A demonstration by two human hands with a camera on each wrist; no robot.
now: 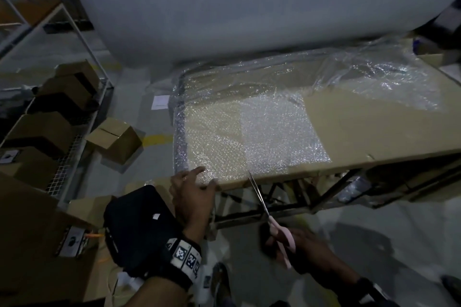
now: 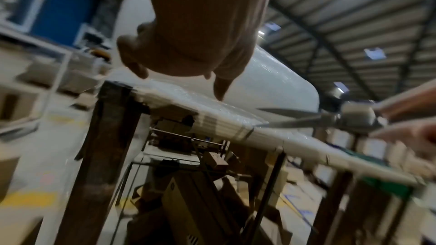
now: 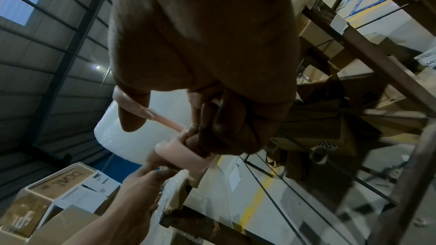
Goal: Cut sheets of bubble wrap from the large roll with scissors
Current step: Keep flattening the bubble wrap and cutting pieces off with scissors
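The large white bubble wrap roll [image 1: 249, 7] lies across the back. From it a bubble wrap sheet [image 1: 237, 132] runs over the cardboard-topped table [image 1: 374, 127] to its front edge. My left hand [image 1: 192, 192] presses on the sheet at the front left corner, fingers spread and the thumb along the edge. My right hand [image 1: 306, 244] grips pink-handled scissors [image 1: 262, 202] below the table's front edge. In the left wrist view the scissors [image 2: 295, 118] have their blades parted, tips at the sheet's edge. The right wrist view shows fingers through the pink handles [image 3: 179, 152].
A rack with cardboard boxes [image 1: 62, 97] stands at the left, and a loose box [image 1: 114, 139] sits on the floor. A black case [image 1: 139, 227] lies by my left forearm. The table's metal frame [image 1: 287, 207] runs under the front edge.
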